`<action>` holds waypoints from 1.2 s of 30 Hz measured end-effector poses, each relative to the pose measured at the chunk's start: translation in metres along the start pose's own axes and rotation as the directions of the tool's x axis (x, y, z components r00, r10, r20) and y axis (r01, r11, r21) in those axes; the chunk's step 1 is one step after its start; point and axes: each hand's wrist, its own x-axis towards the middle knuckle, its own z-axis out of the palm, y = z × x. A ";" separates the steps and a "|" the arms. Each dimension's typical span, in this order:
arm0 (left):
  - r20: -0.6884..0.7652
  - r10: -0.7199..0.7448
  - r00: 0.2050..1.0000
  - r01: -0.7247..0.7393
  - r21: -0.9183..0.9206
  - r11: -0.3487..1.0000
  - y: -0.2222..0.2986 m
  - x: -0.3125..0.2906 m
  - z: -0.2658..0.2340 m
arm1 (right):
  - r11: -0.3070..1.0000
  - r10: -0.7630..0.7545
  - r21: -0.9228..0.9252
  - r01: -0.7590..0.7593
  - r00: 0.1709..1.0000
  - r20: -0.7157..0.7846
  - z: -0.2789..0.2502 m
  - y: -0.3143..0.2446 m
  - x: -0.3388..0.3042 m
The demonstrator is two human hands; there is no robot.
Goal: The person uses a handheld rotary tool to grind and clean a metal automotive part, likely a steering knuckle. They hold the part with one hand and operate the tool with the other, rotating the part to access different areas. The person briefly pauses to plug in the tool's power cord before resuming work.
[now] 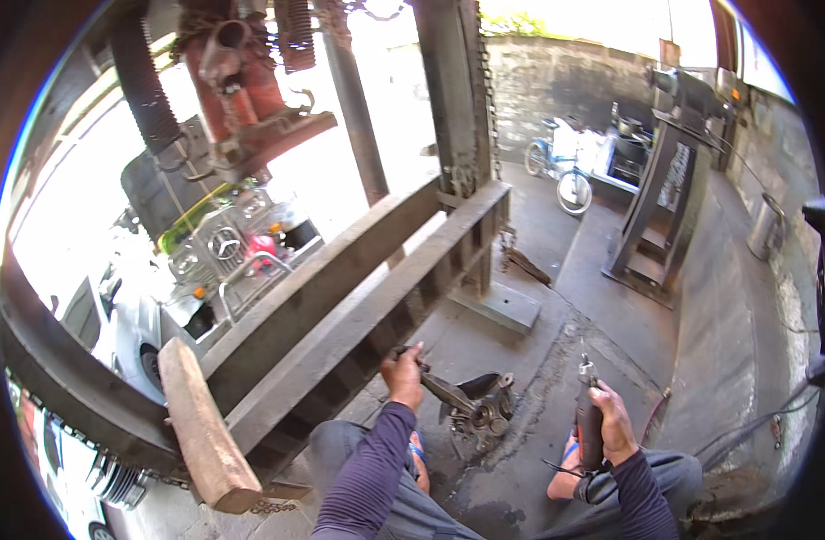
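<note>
My left hand (pixel 402 375) is closed around the upper end of a dark, greasy metal car part (pixel 486 412). It looks like a steering knuckle, with a long arm running up to my hand and a round hub section near the floor. My right hand (pixel 615 425) grips a dark handheld rotary tool (pixel 590 416) around its body. The tool's narrow metal tip points up and away from me. A gap separates the tool from the metal part. Whether the tip is spinning cannot be made out.
A steel press frame (pixel 340 337) crosses the left side, with a wooden block (pixel 206 432) resting on it. A red jack (pixel 242 90) hangs above. Farther off are a bench grinder on a stand (pixel 655 207) and a small blue bicycle (pixel 570 171). Cables (pixel 754 418) run at right.
</note>
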 end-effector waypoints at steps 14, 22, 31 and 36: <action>-0.024 -0.006 1.000 0.006 -0.003 1.000 -0.010 0.007 -0.011 | 0.952 -0.260 -0.113 0.283 0.948 0.183 0.027 -0.030 -0.031; -0.043 -0.012 0.999 0.011 -0.021 1.000 -0.001 -0.004 -0.002 | 0.987 -0.137 -0.047 0.153 0.961 0.238 0.029 -0.043 -0.035; -0.079 -0.024 0.997 0.024 -0.003 1.000 0.004 -0.008 0.002 | 0.992 -0.103 -0.042 0.116 0.968 0.230 0.036 -0.039 -0.029; -0.106 0.027 0.994 -0.022 0.044 0.999 0.001 -0.009 0.005 | 0.975 -0.119 -0.169 0.145 0.981 0.154 0.024 -0.006 -0.009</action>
